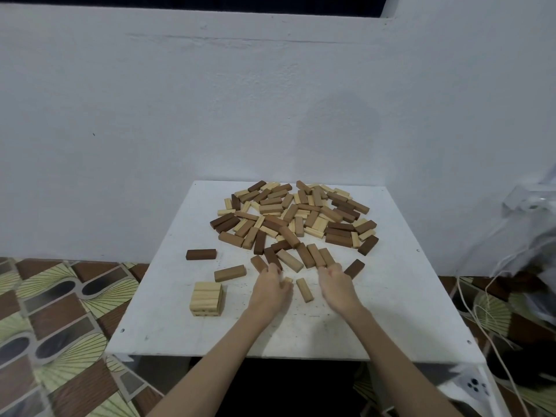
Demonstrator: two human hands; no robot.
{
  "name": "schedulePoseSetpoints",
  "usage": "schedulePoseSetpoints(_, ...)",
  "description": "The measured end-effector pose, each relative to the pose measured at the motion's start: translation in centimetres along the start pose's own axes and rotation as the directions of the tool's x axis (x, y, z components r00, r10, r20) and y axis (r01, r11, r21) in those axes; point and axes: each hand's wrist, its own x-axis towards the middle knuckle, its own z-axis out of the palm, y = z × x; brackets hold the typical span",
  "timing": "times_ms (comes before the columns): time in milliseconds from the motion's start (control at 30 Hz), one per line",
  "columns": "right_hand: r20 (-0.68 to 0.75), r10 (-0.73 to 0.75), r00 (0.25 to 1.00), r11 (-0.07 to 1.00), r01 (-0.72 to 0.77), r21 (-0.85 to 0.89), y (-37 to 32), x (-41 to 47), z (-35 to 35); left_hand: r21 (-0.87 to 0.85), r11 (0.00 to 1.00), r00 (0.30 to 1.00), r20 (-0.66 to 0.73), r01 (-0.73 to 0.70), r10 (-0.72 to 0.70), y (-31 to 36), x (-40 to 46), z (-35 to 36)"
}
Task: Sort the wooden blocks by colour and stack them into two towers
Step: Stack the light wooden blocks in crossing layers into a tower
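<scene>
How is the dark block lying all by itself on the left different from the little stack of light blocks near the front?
The lone dark block is deep reddish brown; the light stack is pale yellow wood. The dark block is a single piece lying flat on the white table; the stack is several blocks side by side in layers. The dark block lies farther from the person than the stack. Both sit left of the big mixed pile, and no hand touches either.

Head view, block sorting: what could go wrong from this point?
1. The light tower stands near the table's left edge; a sweeping left hand could topple it.
2. Mid-brown blocks in the pile may be sorted into the wrong colour.
3. No dark tower is visible yet, and space near the right hand is tight.
</scene>
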Motion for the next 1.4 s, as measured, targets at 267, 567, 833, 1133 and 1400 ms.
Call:
schedulePoseSetpoints(267,0.04,-0.027,0.999,1.0,0.027,0.009,0.3,1.3,-0.5,-0.11,0.987,0.992,0.065,0.115,-0.109,-0.2,0.2,-0.2)
schedulePoseSetpoints(567,-0.045,0.0,0.999,0.998,0.003,0.069,0.7,1.6,-0.1,-0.072,0.988,0.99,0.048,0.137,-0.133,-0.2,0.6,0.1)
schedulePoseSetpoints(833,-0.047,-0.027,0.999,0.998,0.03,0.055,0.5,1.1,0.4,-0.075,0.99,0.992,0.046,0.12,-0.117,0.1,0.6,0.5)
schedulePoseSetpoints(1133,-0.015,-0.037,0.999,0.997,0.038,0.07,0.1,0.8,0.9,-0.086,0.991,0.994,0.037,0.107,-0.104,0.2,0.5,0.2)
schedulePoseSetpoints(1400,0.021,-0.044,0.999,0.996,0.042,0.085,-0.1,0.7,1.6,-0.069,0.994,0.995,0.056,0.09,-0.086,-0.3,0.7,-0.8)
